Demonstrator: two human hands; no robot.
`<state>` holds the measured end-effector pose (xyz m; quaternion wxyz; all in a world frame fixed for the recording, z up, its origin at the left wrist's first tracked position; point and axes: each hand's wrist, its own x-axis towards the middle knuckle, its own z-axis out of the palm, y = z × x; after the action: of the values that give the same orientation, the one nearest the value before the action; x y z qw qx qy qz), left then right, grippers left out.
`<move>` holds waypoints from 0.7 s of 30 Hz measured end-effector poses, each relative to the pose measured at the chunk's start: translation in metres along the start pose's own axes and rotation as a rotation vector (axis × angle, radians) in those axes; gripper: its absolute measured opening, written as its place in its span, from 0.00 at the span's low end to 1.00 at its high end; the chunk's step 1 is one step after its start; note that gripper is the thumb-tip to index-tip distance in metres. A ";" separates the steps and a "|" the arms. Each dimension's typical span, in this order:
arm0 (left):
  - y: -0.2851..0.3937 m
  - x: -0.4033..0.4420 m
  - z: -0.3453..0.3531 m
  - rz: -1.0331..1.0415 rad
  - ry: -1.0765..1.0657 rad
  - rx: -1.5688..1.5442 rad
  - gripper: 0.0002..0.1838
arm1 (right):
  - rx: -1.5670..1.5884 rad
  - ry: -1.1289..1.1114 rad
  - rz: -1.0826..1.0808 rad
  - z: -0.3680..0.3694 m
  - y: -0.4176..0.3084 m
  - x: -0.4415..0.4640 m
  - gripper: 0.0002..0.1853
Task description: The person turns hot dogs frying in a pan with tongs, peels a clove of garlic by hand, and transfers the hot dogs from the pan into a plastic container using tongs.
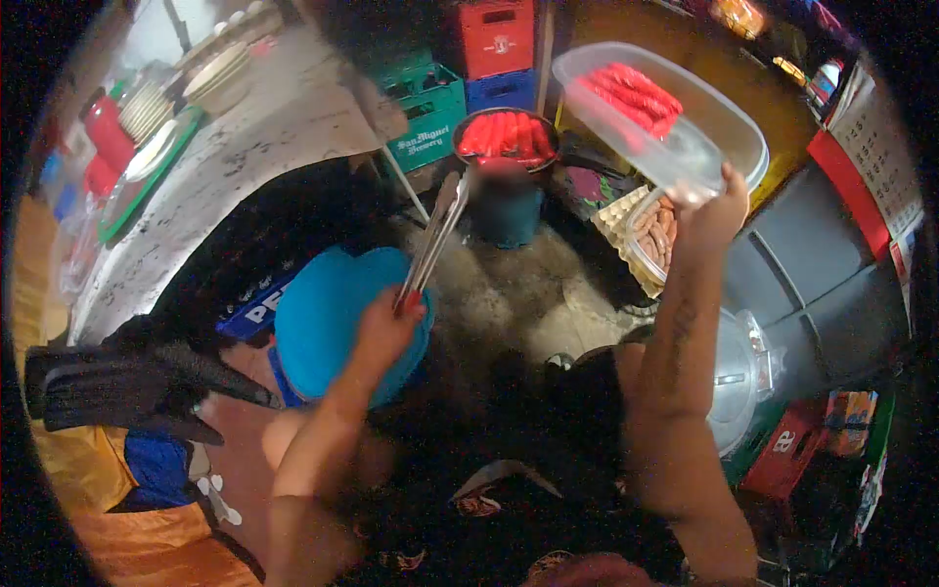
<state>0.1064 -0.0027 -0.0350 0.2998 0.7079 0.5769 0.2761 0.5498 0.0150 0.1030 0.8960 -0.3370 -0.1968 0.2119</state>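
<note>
My left hand is closed around metal tongs, whose tips point up toward a round pan. Several red hotdogs lie side by side in that pan, on a dark, blurred stand with a teal base. With my right hand I grip the near edge of a clear plastic container, held tilted in the air. More red hotdogs rest at its far left end. Below it, a second container holds brown sausages, beside an egg tray.
A blue plastic stool stands by my left arm. Green and red crates are stacked behind the pan. At left, a table bears plates. A lidded clear container is at right, near a red crate.
</note>
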 end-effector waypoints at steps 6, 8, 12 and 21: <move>0.049 0.101 0.033 -0.061 -0.066 0.049 0.20 | -0.134 0.285 -0.220 -0.062 0.023 -0.013 0.25; 0.077 0.141 0.049 -0.079 -0.126 0.091 0.22 | -0.070 0.356 -0.182 -0.072 0.023 -0.017 0.26; 0.128 0.208 0.085 -0.017 -0.186 0.349 0.21 | -0.229 0.438 -0.306 -0.105 0.041 0.000 0.27; 0.209 0.287 0.133 0.127 -0.361 0.819 0.19 | -0.211 0.336 -0.272 -0.125 0.046 0.008 0.31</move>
<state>0.3925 0.2326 0.0440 0.0730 0.8390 0.5325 -0.0850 0.6070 -0.0147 -0.0140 0.8963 -0.4296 -0.1096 0.0084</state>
